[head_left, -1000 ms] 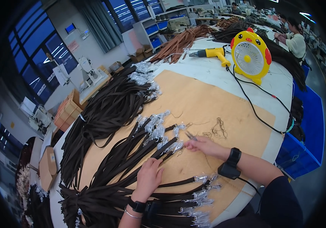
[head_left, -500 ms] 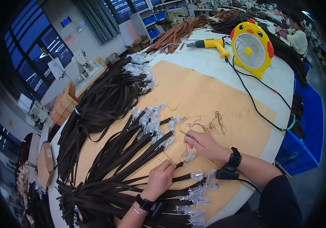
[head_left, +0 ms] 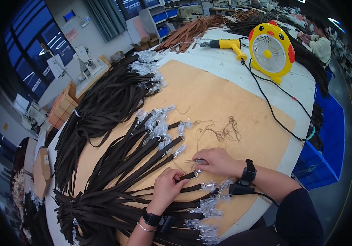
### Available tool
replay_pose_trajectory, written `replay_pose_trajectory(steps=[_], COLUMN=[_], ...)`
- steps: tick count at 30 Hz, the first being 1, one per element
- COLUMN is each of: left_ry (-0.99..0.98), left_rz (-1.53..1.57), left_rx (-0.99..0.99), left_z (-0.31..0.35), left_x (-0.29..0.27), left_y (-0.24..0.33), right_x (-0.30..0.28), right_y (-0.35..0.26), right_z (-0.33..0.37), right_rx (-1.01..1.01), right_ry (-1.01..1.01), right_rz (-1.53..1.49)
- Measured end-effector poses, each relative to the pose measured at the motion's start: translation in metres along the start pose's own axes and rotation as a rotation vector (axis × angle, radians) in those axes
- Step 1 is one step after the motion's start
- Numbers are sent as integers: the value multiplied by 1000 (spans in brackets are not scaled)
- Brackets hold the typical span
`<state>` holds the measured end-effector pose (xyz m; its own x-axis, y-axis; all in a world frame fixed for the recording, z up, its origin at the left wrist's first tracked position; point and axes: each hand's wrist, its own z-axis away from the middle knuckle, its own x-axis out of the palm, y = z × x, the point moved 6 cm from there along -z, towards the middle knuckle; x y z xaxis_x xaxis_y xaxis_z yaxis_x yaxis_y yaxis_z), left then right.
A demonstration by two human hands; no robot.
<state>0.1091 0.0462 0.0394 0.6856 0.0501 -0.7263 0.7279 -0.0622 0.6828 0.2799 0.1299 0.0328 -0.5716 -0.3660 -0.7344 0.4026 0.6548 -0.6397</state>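
Note:
My left hand (head_left: 167, 186) pinches a dark brown strap (head_left: 187, 176) close to its end, where a metal clasp in clear plastic wrap is fastened. Just to the right, my right hand (head_left: 217, 161) is closed around small metal thread snips (head_left: 196, 160). Their pointed tips face left, slightly above the strap end; whether the blades touch a thread is too small to tell. Several like straps (head_left: 122, 164) fan out on both sides of my hands, bundled at the lower left, with wrapped clasps (head_left: 157, 125) at their ends.
Loose thread scraps (head_left: 224, 130) lie beyond my right hand on tan board (head_left: 245, 106). Another strap bundle (head_left: 106, 98) is at the left. A yellow heat gun (head_left: 227, 45) and a chick-shaped fan (head_left: 269, 52) stand at the back, their cord running right above a blue crate (head_left: 327, 151).
My right hand has come down and nearer to me, bringing the snips beside the strap end. My left hand has shifted slightly left, still on the strap. The view has moved a little.

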Motion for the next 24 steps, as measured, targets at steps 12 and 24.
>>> replay_pose_trajectory(steps=[12, 24], left_ry=[29, 138], left_rz=[142, -112], left_rx=[-136, 88], left_z=[-4, -13], left_x=[15, -13], left_y=[-1, -12], right_x=[13, -19], right_y=[-9, 9], right_z=[-13, -22], right_rx=[10, 93], right_ry=[-139, 109], right_rz=[104, 46])
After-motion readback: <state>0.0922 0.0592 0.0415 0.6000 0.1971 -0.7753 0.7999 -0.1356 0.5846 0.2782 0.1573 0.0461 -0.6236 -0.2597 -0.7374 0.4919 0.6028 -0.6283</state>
